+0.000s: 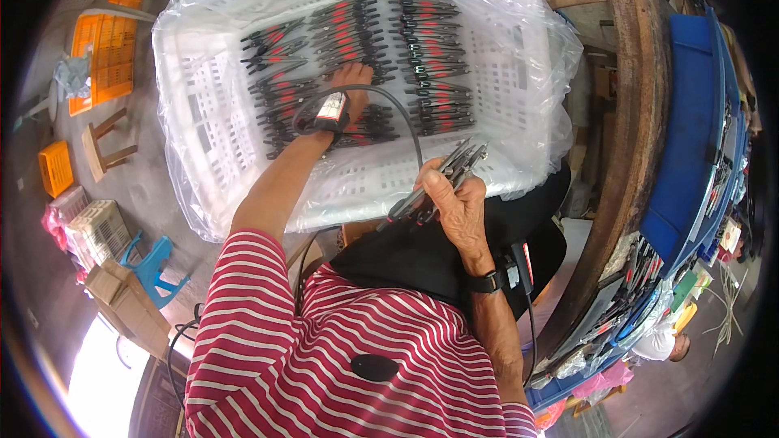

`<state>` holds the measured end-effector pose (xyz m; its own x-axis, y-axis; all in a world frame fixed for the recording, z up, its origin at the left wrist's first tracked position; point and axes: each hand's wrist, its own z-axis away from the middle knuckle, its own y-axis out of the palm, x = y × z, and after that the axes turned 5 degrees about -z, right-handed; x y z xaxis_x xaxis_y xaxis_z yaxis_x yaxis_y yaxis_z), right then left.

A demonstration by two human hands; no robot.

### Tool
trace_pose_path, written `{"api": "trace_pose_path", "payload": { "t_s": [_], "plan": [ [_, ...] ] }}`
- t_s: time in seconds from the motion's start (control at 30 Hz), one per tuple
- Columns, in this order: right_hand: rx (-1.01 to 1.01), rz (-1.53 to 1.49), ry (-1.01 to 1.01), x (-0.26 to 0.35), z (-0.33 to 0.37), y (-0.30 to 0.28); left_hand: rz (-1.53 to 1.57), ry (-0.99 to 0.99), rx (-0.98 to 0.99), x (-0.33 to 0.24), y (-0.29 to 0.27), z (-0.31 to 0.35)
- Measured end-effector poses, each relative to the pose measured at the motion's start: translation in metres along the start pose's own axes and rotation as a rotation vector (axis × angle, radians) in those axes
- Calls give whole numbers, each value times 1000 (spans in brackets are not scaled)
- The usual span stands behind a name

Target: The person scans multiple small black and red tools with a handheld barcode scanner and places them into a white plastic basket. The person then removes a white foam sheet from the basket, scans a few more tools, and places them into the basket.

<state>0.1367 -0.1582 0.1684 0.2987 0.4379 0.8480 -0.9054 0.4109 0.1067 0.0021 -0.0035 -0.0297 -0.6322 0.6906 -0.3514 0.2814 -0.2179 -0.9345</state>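
Observation:
A white slotted plastic crate (215, 170), lined with clear plastic film (182, 28), stands in front of me. Inside lie columns of slim black-and-red metal hand tools (434, 57), packed closely side by side. My left hand (353, 85) reaches in to the middle column, its fingers curled down against the tools; what they grip is hidden. At the crate's near right edge, my right hand (456, 195) is closed round a bundle of several slim metal hand tools (454, 164), thumb across them. Their exact kind is unclear.
A rusty-brown beam-like edge (629, 105) and blue bins (686, 130) with more tools curve along the right. Orange crates (105, 57), a wooden stool (105, 146), a blue plastic stool (158, 268) and cardboard boxes (122, 304) stand left. Cables run from both wrists.

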Motion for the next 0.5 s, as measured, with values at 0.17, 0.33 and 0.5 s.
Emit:
{"api": "trace_pose_path", "payload": {
  "t_s": [0.17,0.33,0.5],
  "plan": [
    [12,42,8,0,1,-3,-34,-19,16,-5,8,-4],
    [37,25,25,-2,1,-7,13,-74,68,-8,5,-3],
    [65,11,59,-2,1,-11,134,-108,121,2,13,-4]
  ]
}}
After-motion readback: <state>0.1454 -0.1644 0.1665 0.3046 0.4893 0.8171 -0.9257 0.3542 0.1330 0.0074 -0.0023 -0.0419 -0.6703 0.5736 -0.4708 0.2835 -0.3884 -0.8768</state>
